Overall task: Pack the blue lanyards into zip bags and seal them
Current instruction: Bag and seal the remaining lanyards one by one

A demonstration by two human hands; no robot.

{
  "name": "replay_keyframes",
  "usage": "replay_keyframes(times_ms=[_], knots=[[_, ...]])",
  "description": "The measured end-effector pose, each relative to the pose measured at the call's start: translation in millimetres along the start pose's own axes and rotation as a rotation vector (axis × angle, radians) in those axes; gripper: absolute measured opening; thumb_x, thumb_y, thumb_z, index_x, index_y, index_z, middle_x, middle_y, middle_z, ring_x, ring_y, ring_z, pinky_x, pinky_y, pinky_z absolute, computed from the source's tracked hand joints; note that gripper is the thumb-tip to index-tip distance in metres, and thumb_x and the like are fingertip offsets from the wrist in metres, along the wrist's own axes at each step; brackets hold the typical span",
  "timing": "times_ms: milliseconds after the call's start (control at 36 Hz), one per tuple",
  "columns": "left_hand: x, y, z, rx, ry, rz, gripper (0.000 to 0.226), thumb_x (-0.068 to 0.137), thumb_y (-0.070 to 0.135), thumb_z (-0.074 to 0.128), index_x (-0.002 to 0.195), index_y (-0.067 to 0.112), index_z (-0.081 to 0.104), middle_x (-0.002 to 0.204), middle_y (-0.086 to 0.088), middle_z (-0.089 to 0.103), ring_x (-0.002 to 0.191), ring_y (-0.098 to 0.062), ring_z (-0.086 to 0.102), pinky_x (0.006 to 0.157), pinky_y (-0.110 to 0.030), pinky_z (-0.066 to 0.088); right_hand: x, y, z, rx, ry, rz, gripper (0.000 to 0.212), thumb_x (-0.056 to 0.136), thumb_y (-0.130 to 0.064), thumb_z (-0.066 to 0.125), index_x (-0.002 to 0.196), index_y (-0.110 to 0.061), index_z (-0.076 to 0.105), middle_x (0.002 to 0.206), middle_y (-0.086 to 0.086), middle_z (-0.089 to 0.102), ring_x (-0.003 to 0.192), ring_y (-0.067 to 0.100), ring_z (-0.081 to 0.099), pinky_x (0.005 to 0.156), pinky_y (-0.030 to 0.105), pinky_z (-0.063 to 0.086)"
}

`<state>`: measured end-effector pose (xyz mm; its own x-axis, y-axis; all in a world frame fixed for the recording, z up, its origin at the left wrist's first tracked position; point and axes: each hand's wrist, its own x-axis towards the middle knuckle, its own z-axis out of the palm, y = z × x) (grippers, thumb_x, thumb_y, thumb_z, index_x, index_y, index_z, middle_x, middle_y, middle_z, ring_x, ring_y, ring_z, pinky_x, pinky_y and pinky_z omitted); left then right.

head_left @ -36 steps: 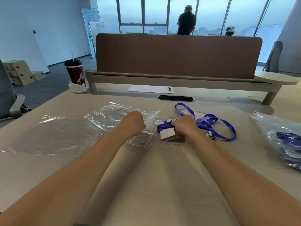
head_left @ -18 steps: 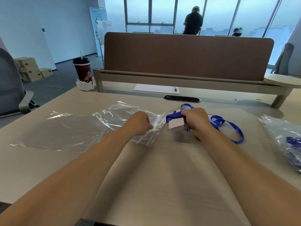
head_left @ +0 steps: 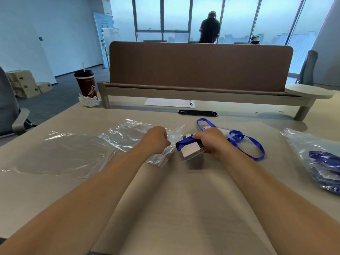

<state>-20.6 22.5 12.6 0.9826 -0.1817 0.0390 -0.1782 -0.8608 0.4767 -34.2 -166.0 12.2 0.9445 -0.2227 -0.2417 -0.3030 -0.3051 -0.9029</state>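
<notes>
One loose blue lanyard (head_left: 181, 144) is trailing across the tabletop (head_left: 184, 208); two empty zip bags (head_left: 60, 153) are lying left of it, one filled bag (head_left: 312, 159) right, one cup (head_left: 86, 83) beyond.

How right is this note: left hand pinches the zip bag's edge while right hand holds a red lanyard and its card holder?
Wrong colour: the head view shows the lanyard is blue, not red. The left hand does pinch the edge of the zip bag while the right hand holds the lanyard and its card holder.

lanyard (head_left: 246, 144): blue ribbon
badge card (head_left: 190, 150): white
zip bag (head_left: 136, 137): clear, red seal strip
cup (head_left: 86, 83): dark red, white pattern
worktop (head_left: 184, 208): beige
divider (head_left: 198, 65): brown
</notes>
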Motion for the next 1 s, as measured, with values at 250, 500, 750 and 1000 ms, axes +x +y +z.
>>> replay_keyframes(times_ms=[250, 500, 750, 1000], knots=[[-1.5, 4.9, -7.3, -0.072, -0.002, 0.127, 0.018, 0.09, 0.022, 0.07, 0.08, 0.014, 0.057, 0.079, 0.001, 0.059, 0.069, -0.02, 0.057, 0.063, -0.029, 0.046, 4.9, -2.0, 2.1, -0.028, 0.083, 0.032, 0.024, 0.094, -0.029, 0.064, 0.097, -0.005, 0.062, 0.075, 0.008, 0.059, 0.053, 0.013, 0.047, 0.044, 0.023, 0.038], [-6.3, 11.6, -13.5, -0.136, -0.07, 0.087, 0.019, 0.094, 0.019, 0.065, 0.078, 0.016, 0.055, 0.082, -0.01, 0.067, 0.072, -0.028, 0.071, 0.075, -0.041, 0.06, -0.4, -2.9, 7.6, 0.199, 0.069, 0.107, 0.021, 0.098, -0.025, 0.062, 0.101, -0.004, 0.06, 0.067, 0.005, 0.055, 0.047, 0.01, 0.043, 0.042, 0.02, 0.034], [-8.5, 4.6, -6.8, -0.181, -0.138, 0.048, 0.011, 0.09, 0.003, 0.052, 0.092, 0.0, 0.062, 0.081, -0.019, 0.073, 0.071, -0.029, 0.074, 0.078, -0.043, 0.061, -0.4, -0.8, 5.0, 0.215, 0.089, 0.119, 0.026, 0.097, -0.022, 0.063, 0.108, 0.001, 0.065, 0.065, 0.006, 0.055, 0.051, 0.012, 0.044, 0.047, 0.022, 0.035], [-0.5, 12.4, -3.7, -0.317, -0.088, 0.049, 0.008, 0.09, 0.007, 0.061, 0.086, 0.008, 0.068, 0.089, -0.007, 0.069, 0.07, -0.017, 0.066, 0.067, -0.026, 0.059, 6.5, 1.4, 19.5, 0.193, 0.192, 0.098, 0.025, 0.095, -0.029, 0.064, 0.091, -0.005, 0.064, 0.066, 0.007, 0.06, 0.054, 0.015, 0.049, 0.051, 0.026, 0.042]])
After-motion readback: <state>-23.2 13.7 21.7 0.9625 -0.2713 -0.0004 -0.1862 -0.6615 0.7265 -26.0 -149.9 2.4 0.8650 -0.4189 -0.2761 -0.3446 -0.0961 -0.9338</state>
